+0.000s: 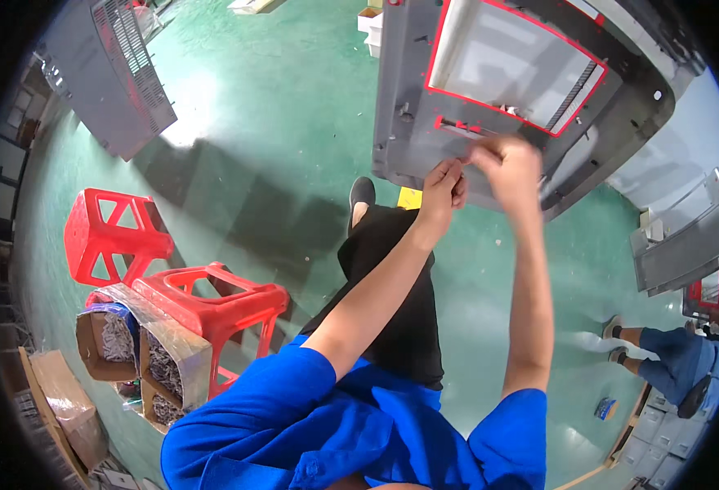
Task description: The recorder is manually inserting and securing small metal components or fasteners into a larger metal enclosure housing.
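Both hands are raised in front of a large grey moulded panel (421, 151), which has an opening edged by a red strip (478, 100). My left hand (443, 192) has its fingers and thumb pressed together, and whatever is in them is too small to make out. Close beside it on the right, my right hand (508, 167) is curled and smeared by motion, with its fingertips near the left ones. Just beyond the hands, a thin rod with red pieces (457, 125) lies against the panel. Small fittings dot the panel's edges.
On the left stand red plastic stools (212, 302), next to open cardboard boxes (176, 343) of small parts. A grey slotted panel (118, 90) is at the far left. More grey panels (682, 245) lean at the right, where another person (678, 359) is.
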Demonstrator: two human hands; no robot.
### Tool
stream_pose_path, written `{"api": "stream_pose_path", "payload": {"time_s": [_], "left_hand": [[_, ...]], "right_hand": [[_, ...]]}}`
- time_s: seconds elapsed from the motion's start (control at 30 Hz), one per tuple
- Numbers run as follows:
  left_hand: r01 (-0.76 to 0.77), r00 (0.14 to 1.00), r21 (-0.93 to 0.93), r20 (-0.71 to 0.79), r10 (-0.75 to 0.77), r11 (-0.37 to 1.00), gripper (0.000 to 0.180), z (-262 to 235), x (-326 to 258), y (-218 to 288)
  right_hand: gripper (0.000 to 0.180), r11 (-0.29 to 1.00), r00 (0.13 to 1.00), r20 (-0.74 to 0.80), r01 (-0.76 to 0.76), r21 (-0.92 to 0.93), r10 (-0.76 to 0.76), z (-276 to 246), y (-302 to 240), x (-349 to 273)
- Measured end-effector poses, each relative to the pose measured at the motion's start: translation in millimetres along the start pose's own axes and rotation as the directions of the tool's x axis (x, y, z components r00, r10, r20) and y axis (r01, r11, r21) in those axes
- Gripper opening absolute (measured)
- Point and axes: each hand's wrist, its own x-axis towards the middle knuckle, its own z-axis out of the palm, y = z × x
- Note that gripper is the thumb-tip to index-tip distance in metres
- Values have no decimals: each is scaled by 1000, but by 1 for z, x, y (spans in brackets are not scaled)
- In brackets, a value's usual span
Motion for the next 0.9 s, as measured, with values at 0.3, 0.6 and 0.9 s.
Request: {"api": "stream_pose_path", "payload": {"time_s": [0.3, 0.6, 0.9], "left_hand": [[29, 995, -91, 101, -20, 995, 36, 16, -6, 2], [-41, 996, -212, 63, 56, 976, 31, -16, 9, -20], [-123, 992, -208, -64, 112, 971, 26, -13, 2, -14]], "right_hand": [[16, 904, 964, 230, -210, 372, 130, -4, 16, -23], [8, 872, 620, -733, 483, 77, -279, -111, -82, 65], [10, 850, 528, -668, 380, -366, -524, -111, -88, 120]]}}
